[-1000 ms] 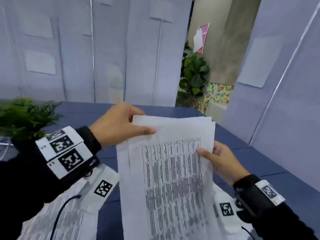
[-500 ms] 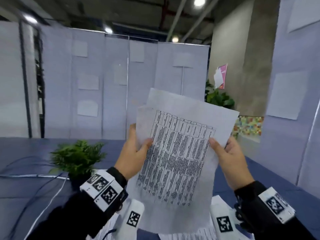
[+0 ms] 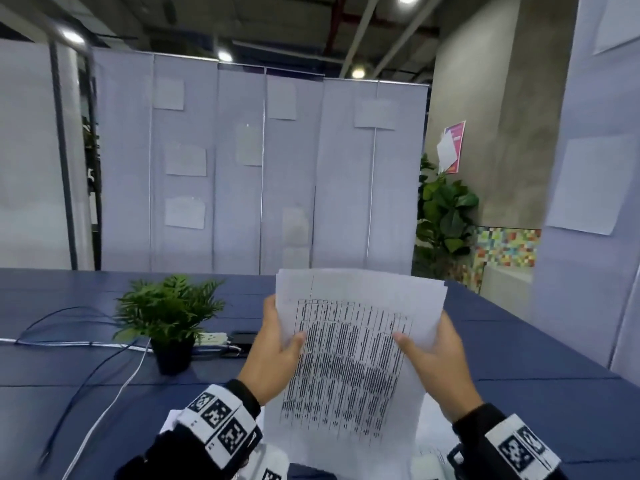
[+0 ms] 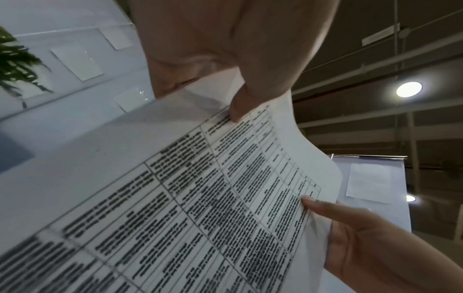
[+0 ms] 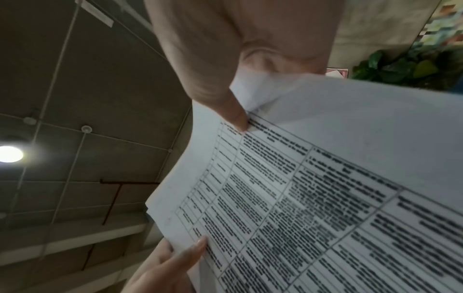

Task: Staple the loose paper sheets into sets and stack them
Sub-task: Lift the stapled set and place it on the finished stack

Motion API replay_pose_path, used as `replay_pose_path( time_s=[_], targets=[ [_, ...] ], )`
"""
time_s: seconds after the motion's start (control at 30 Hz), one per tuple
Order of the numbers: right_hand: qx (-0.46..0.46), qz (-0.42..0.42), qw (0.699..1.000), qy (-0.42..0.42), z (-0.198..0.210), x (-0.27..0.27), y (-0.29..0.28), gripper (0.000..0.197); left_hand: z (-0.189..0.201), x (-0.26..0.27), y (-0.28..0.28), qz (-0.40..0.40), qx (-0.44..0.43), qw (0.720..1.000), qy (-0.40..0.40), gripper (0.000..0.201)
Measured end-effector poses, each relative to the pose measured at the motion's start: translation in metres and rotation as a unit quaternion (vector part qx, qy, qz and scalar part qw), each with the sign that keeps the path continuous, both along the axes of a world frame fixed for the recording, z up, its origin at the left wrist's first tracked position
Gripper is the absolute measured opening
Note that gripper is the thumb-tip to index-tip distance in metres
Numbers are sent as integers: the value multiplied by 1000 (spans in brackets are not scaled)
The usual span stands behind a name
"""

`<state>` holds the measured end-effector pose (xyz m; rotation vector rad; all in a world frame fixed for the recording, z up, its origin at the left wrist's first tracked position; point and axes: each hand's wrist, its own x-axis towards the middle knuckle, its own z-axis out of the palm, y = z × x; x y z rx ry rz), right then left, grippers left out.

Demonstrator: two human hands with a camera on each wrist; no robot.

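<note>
A bundle of printed paper sheets (image 3: pixel 349 362) with a dense table stands nearly upright over the blue table (image 3: pixel 519 341). My left hand (image 3: pixel 273 362) pinches its left edge, thumb on the front. My right hand (image 3: pixel 436 362) pinches the right edge the same way. The sheets' top edges are slightly fanned. In the left wrist view my left hand (image 4: pixel 233 83) presses its thumb on the sheets (image 4: pixel 200 198). The right wrist view shows my right hand (image 5: pixel 233 95) with its thumb on the sheets (image 5: pixel 325 198). No stapler is in view.
A small potted plant (image 3: pixel 169 317) stands left of my hands, with a white power strip (image 3: pixel 213 338) and cables (image 3: pixel 86 393) beside it. More printed paper (image 3: pixel 429 459) lies under the held bundle. White partition panels (image 3: pixel 242 168) close off the back.
Both hands have raised the bundle from lying low over the table to nearly upright, and the head view has tilted up. The sheets now sit squarer than half a second ago.
</note>
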<state>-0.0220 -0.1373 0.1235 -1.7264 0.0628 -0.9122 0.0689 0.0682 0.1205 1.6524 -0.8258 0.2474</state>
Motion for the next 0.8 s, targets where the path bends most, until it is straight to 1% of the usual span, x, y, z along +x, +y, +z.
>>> replay_pose_path(
  time_s=[0.1,0.17,0.2,0.27,0.33,0.4,0.5,0.6,0.67,0.77,0.8],
  targets=[
    [-20,-9,999,-32,19,4,-1,41,18,6,-1,18,0,999,-34,51],
    [-21,-1,999,-50,28,3,0,40,28,5,0,21,-17,998,-58,56],
    [-12,3,999,-53,28,1,1,40,28,3,1,14,-28,998,-55,59],
    [9,8,999,-41,15,-4,4,41,19,-3,5,-3,-51,998,-22,61],
    [20,11,999,-22,-5,-10,9,40,5,-11,9,2,-64,998,-2,54],
    [32,12,999,-22,-11,-11,13,38,3,-16,11,14,-66,998,-10,47],
    [18,1,997,-69,7,-4,14,38,21,-14,11,39,-67,997,-31,35],
    [-1,2,994,-112,23,-2,15,40,35,-11,14,48,-97,994,-30,32],
    [-7,8,996,-91,14,-4,14,38,28,-13,16,50,-93,994,-14,30],
    [-11,17,1000,6,-17,-7,17,31,-1,-14,18,49,-56,997,19,28],
    [-10,19,1000,23,-23,-7,17,29,-8,-13,19,51,-45,997,26,29]
  ],
)
